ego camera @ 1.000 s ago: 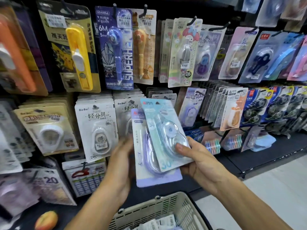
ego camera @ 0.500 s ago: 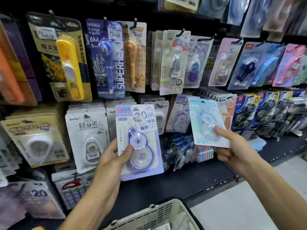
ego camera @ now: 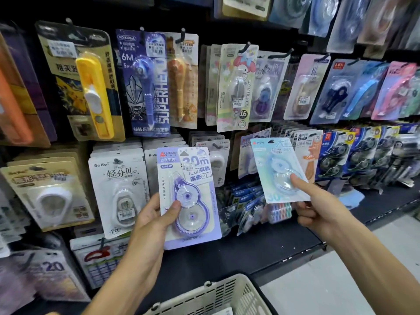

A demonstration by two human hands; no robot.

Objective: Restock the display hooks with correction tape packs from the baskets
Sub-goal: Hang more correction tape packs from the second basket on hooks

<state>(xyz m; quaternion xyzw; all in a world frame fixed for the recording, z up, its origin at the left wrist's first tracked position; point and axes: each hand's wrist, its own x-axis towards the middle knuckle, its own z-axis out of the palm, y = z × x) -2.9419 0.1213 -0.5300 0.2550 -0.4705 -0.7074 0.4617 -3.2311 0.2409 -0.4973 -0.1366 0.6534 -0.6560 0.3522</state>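
The left hand [ego camera: 154, 220] holds a purple correction tape pack [ego camera: 189, 196] upright, w/ the thumb pressed on the clear bubble at the front and the fingers tucked behind the card. The pack sits near the middle of the view, in front of the wall of hanging packs, not on a hook.

The right hand [ego camera: 318, 210] holds a light blue correction tape pack [ego camera: 278, 170] at about 3 o'clock from the purple one, well apart from it. The thumb lies on the round bubble and the other fingers curl behind the card's bottom edge, so it's a pinch grip. This pack tilts a bit, top leaning left. It's up close to the lower row of hooks but you can't tell if it touches one.

At 6 o'clock, low in the view, is the rim of a beige plastic basket [ego camera: 218, 294] w/ slots in its sides. Some white packs show inside, blurry.

At 9 o'clock from the purple pack hangs a white BoBo tape pack [ego camera: 118, 192]. At 12 o'clock hangs a dark blue SUPERHERO pack [ego camera: 145, 85], and a yellow tape pack [ego camera: 95, 94] is at about 10 o'clock. At 3 o'clock, far right, hang blue packs w/ black tape rolls [ego camera: 334, 155]. A black shelf [ego camera: 261, 246] runs under the hooks.
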